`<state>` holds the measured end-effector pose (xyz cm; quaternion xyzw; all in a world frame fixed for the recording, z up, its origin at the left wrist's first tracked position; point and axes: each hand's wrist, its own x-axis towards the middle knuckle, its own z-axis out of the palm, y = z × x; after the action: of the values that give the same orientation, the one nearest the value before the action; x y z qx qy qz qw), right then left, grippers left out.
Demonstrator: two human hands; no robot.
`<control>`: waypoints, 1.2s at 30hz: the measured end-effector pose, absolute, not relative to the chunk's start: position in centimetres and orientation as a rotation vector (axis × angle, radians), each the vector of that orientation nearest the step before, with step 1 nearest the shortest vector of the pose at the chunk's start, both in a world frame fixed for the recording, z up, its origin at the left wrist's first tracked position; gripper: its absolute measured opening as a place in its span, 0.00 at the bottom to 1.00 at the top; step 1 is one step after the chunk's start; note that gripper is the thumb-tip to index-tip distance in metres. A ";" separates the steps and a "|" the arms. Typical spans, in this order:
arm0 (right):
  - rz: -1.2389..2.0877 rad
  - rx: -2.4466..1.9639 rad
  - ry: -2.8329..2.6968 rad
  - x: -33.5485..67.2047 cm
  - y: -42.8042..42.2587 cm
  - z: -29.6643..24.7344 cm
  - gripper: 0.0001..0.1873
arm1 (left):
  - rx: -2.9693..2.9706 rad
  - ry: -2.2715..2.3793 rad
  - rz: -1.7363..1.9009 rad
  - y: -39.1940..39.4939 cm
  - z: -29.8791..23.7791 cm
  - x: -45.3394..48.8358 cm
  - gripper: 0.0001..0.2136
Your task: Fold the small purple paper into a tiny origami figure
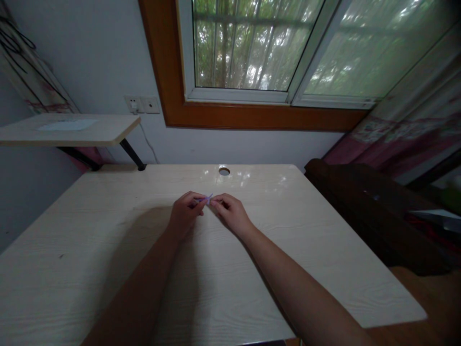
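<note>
Both my hands meet over the middle of a pale wood-grain table (281,269). Between the fingertips is a small, thin purple piece (208,198), its short ends sticking out; it is too small to tell its kind. My left hand (186,210) is closed, pinching this piece between thumb and forefinger. From the other side, my right hand (231,210) is closed too, thumb and forefinger pinched at the piece's right end. The fingers hide most of it.
A raised shelf (118,137) on black legs stands at the table's back left. Near the back edge is a round cable hole (224,171). Behind are wall sockets (142,105) and a window with a wooden frame (259,117). Dark brown furniture (345,206) stands right of the table.
</note>
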<state>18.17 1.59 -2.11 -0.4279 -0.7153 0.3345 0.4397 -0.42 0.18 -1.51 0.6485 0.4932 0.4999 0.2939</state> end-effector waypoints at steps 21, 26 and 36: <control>0.984 -0.985 -1.773 18.2 1.2 -1.7 0.10 | 1.642 1.289 1.333 -0.1 -0.7 -0.4 0.11; 0.946 -0.949 -1.876 18.3 1.3 -1.8 0.09 | 1.693 1.248 1.295 0.2 -0.8 -0.4 0.11; 0.742 -0.952 -2.000 18.3 1.4 -1.5 0.08 | 1.716 1.244 1.186 0.5 -1.6 -0.6 0.10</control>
<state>18.26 1.43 -1.48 -0.3748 -0.7876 0.2922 0.3922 -0.63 0.53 -1.62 0.6621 0.4801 0.4576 0.3490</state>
